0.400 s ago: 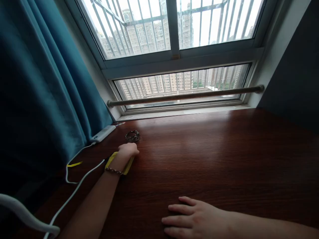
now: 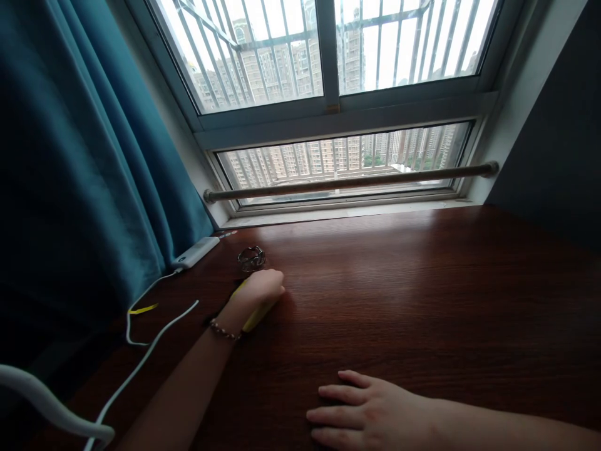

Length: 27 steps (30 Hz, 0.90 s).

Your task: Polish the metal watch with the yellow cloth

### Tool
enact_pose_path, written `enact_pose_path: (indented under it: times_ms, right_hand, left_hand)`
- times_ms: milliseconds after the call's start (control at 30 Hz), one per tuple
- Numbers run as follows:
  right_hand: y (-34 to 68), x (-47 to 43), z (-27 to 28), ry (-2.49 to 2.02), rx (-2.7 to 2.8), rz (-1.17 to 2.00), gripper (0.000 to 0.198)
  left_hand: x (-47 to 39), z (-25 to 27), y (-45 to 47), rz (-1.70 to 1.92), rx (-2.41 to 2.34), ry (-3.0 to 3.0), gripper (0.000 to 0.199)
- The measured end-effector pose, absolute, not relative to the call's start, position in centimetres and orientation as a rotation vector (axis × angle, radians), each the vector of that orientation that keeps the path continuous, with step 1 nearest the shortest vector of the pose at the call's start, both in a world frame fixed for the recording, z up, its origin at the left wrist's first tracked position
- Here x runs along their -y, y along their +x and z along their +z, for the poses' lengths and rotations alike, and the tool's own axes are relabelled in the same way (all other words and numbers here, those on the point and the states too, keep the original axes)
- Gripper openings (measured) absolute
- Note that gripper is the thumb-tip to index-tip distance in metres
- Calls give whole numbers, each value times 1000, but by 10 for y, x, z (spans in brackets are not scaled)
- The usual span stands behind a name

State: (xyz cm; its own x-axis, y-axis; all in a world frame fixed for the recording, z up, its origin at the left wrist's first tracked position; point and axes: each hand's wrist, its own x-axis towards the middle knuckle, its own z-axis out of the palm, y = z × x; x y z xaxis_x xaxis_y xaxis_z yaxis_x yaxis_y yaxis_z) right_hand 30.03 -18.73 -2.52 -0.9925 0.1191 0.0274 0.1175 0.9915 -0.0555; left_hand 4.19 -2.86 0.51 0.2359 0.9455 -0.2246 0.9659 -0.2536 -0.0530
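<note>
My left hand [image 2: 265, 288] is closed on a flat yellow object [image 2: 256, 317], mostly hidden under my palm and wrist; its exact kind does not show. Dark bits stick out on its left side. Just beyond the knuckles lies a small tangled ring of dark, shiny loops [image 2: 251, 258]. My right hand [image 2: 364, 410] rests palm down on the reddish-brown wooden surface [image 2: 399, 300], fingers spread and holding nothing.
A white power strip [image 2: 196, 252] with a cord lies by the blue curtain [image 2: 126, 188]. A second white cable [image 2: 150, 354] and a yellow strip [image 2: 143, 309] are at left. A metal rail [image 2: 352, 183] crosses the barred window.
My left hand has slid to the right along the surface, taking the yellow object with it, away from the white cable's end. My right hand has stayed in place.
</note>
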Motion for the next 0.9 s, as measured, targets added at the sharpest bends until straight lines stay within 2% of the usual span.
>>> enact_pose_path:
  times_ms: [200, 300, 400, 567, 733, 900]
  right_hand:
    - [300, 188, -21, -187, 3101, 91, 43]
    - [301, 188, -21, -192, 3115, 91, 44]
    - [301, 189, -21, -199, 3129, 83, 44]
    - [302, 187, -29, -175, 2967, 57, 40]
    - [303, 187, -33, -174, 2995, 15, 41]
    - [303, 187, -29, -156, 2960, 60, 40]
  left_hand:
    - [80, 16, 121, -165, -1056, 2676, 22]
    - [95, 22, 135, -110, -847, 2669, 17]
    - [96, 24, 126, -113, -913, 2676, 21]
    - [84, 16, 103, -382, -1190, 2628, 44]
    - [77, 7, 95, -311, -1334, 2557, 39]
    - [79, 4, 99, -290, -1271, 2528, 33]
